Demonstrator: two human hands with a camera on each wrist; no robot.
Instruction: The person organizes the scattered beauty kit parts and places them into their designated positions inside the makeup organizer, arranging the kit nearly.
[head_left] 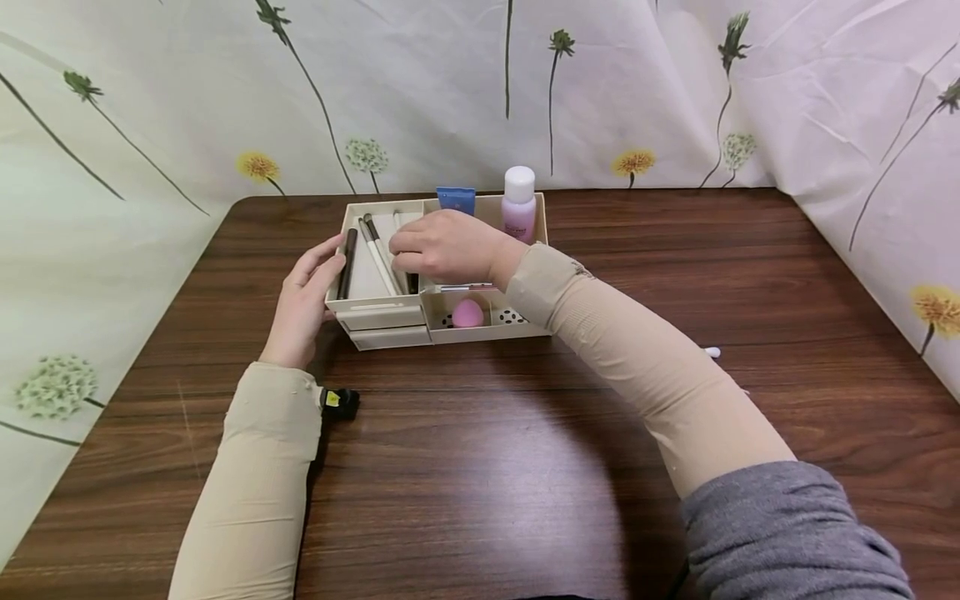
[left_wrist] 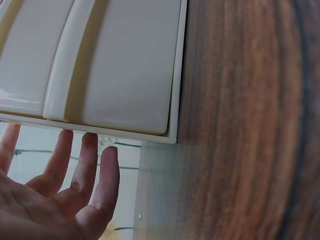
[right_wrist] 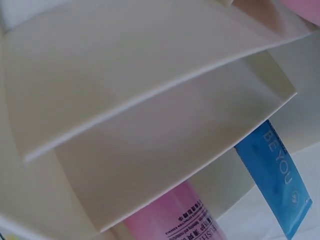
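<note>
A cream makeup organizer (head_left: pixel 378 301) stands toward the back of the table. My left hand (head_left: pixel 302 302) steadies its left side; in the left wrist view the fingertips (left_wrist: pixel 90 137) touch the side wall beside the drawers. My right hand (head_left: pixel 448 247) is over the top tray, fingers bent down. Whether they pinch anything is hidden. Beneath that hand a dark stick-shaped item (head_left: pixel 412 283) shows partly. Makeup brushes (head_left: pixel 378 254) with white handles and a black pen-like item (head_left: pixel 348 263) lie in the tray. The right wrist view shows organizer dividers (right_wrist: pixel 165 150), not the fingers.
Behind the dividers stand a blue tube (head_left: pixel 457 199) and a pink bottle with a white cap (head_left: pixel 519 204). A pink sponge (head_left: pixel 468 313) sits in a front compartment, with a thin brush (head_left: pixel 465 287) above it. A white-tipped item (head_left: pixel 712 352) lies on the table (head_left: pixel 465 467) by the right forearm.
</note>
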